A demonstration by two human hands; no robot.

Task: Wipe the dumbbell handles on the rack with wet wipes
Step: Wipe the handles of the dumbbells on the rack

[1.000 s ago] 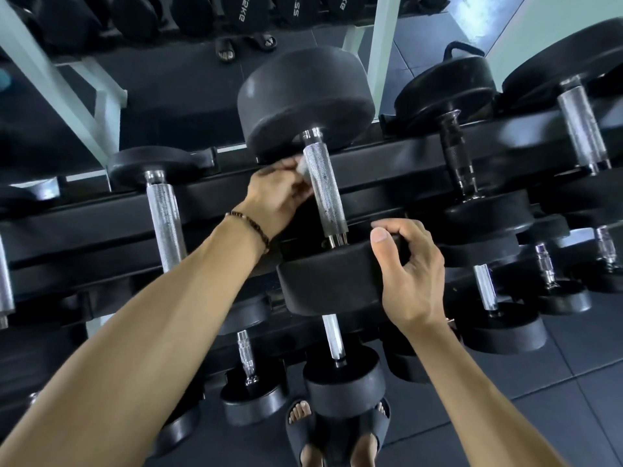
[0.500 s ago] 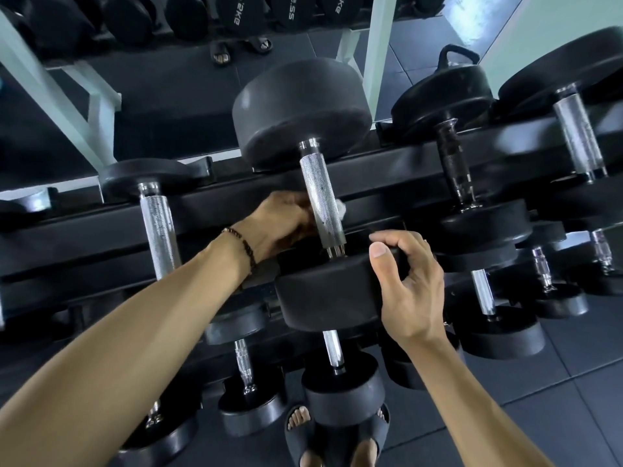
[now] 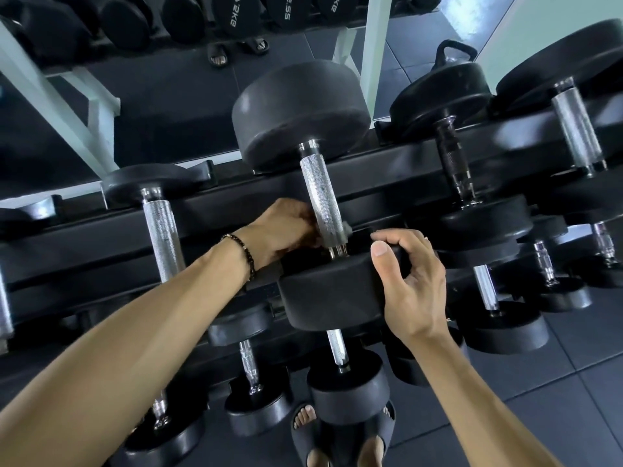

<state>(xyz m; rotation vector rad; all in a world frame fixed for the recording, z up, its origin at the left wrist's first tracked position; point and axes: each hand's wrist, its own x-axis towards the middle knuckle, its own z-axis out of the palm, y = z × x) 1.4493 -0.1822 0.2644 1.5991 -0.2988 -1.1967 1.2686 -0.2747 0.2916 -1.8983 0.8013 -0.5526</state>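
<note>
A big black dumbbell lies on the top rail of the rack, its knurled silver handle (image 3: 320,193) running toward me. My left hand (image 3: 286,230) wraps the lower end of that handle from the left, pressing a white wet wipe (image 3: 347,227) around it; only a corner of the wipe shows to the right of the handle. My right hand (image 3: 411,284) grips the dumbbell's near black head (image 3: 330,298) at its right edge, thumb on top.
More dumbbells sit on the black rack (image 3: 209,214): a silver-handled one (image 3: 161,237) to the left, a dark-handled one (image 3: 453,163) and another silver one (image 3: 576,126) to the right. Smaller dumbbells fill the lower tier. My sandalled feet (image 3: 340,439) stand on the dark floor tiles. A mirror lies behind.
My left hand has slid the wipe down the handle from the top end near the far head to the bottom end. The right hand has kept its grip on the near head.
</note>
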